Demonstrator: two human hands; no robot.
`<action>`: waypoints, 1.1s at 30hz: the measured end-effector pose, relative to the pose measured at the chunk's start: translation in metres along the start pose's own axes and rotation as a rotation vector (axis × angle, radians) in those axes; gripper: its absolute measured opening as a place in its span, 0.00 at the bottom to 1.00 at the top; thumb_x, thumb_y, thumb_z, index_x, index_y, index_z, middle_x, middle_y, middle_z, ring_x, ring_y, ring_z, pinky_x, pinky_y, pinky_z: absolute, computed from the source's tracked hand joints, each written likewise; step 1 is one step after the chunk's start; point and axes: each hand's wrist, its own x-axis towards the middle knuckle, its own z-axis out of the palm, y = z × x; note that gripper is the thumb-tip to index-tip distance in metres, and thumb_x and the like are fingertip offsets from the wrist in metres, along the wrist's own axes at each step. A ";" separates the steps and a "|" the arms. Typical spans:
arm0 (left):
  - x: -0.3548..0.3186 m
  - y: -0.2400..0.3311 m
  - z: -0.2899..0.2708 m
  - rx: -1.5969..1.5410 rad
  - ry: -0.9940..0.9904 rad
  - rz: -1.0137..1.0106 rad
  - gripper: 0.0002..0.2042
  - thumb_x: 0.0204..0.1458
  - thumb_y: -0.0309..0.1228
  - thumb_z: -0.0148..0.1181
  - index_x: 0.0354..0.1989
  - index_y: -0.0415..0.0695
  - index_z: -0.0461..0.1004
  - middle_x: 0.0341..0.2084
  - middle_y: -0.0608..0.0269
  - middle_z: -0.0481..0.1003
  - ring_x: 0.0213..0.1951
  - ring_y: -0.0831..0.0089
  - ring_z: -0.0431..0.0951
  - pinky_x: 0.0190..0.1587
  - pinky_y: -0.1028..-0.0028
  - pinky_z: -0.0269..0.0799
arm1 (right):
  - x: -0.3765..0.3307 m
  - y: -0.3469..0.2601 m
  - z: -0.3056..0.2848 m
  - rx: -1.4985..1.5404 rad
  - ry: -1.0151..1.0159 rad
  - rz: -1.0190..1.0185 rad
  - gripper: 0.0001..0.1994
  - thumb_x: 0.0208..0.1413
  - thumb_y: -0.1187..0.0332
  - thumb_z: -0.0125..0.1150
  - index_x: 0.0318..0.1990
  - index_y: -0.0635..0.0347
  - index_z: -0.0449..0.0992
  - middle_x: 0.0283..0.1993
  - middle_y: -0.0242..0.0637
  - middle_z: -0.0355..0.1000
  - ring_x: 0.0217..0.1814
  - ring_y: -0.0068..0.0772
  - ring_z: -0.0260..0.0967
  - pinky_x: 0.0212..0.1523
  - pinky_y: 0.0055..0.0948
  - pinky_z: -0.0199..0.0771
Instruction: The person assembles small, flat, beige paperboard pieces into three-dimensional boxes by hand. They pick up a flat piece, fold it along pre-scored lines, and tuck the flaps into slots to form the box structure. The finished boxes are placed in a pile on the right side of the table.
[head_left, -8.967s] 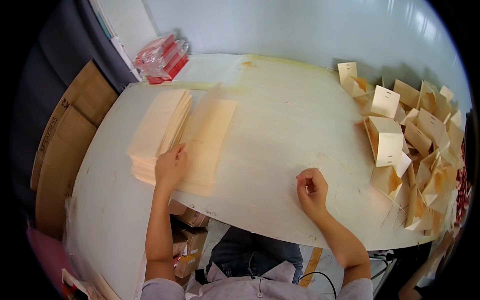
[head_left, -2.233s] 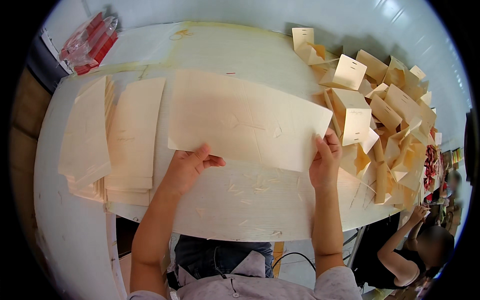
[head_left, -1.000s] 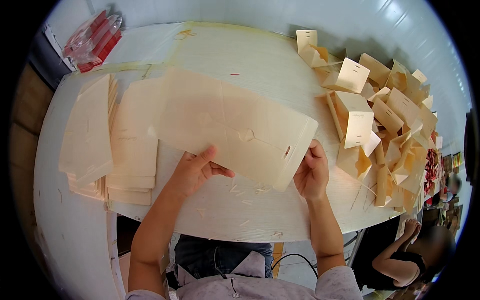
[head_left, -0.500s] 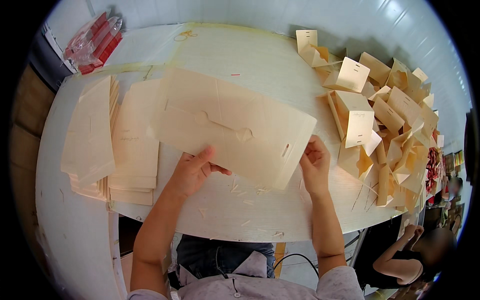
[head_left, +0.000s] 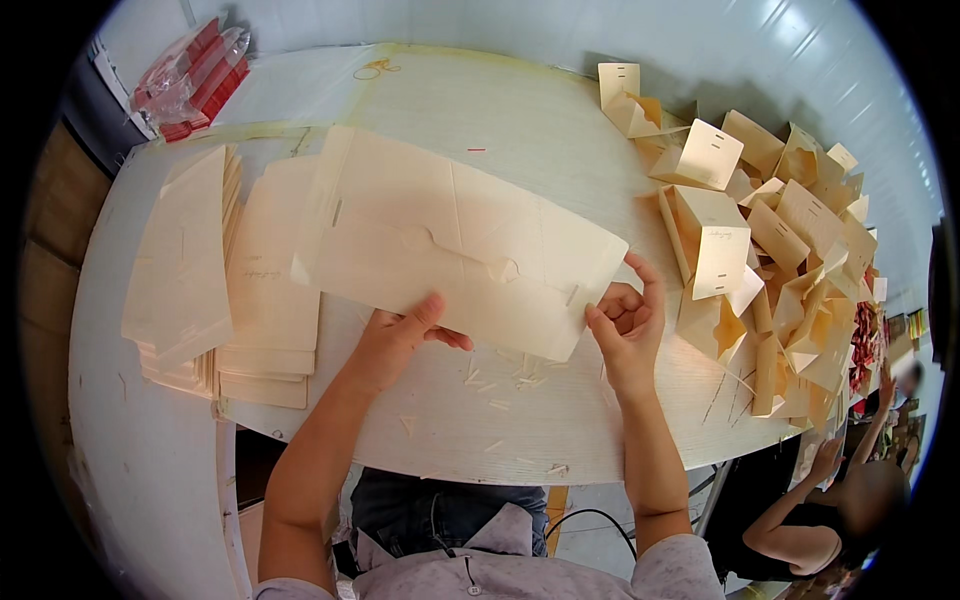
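Both hands hold one flat cream carton blank (head_left: 455,250) just above the middle of the worktop (head_left: 520,120). The left hand (head_left: 395,345) pinches its near edge, thumb on top; the right hand (head_left: 625,325) grips the right end, fingers curled round the corner. The step looks like opening the blank for folding; next calls for pushing its panels up along the creases. Half a second ago the blank lay more tilted. Flat stacks (head_left: 185,270) lie at the left edge, folded boxes (head_left: 780,250) at the right
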 end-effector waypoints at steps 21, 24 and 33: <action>0.001 0.007 0.006 0.008 0.104 0.025 0.14 0.55 0.36 0.49 0.42 0.37 0.66 0.31 0.57 0.73 0.26 0.68 0.75 0.30 0.72 0.74 | -0.003 0.010 0.000 0.028 -0.062 -0.168 0.22 0.45 0.85 0.54 0.49 0.64 0.61 0.36 0.33 0.67 0.34 0.19 0.65 0.37 0.17 0.65; 0.002 0.008 0.008 -0.001 0.108 0.028 0.15 0.55 0.36 0.49 0.43 0.37 0.66 0.31 0.57 0.73 0.26 0.69 0.75 0.30 0.72 0.74 | -0.003 0.009 -0.005 -0.186 -0.135 -0.086 0.15 0.45 0.84 0.57 0.42 0.64 0.68 0.36 0.33 0.67 0.35 0.18 0.64 0.39 0.19 0.66; 0.000 0.003 -0.003 -0.011 0.061 -0.002 0.14 0.55 0.33 0.48 0.47 0.40 0.63 0.38 0.59 0.71 0.34 0.67 0.74 0.31 0.68 0.73 | 0.001 0.018 -0.001 -0.014 -0.041 -0.204 0.05 0.48 0.80 0.55 0.33 0.61 0.69 0.45 0.37 0.64 0.41 0.21 0.63 0.43 0.23 0.65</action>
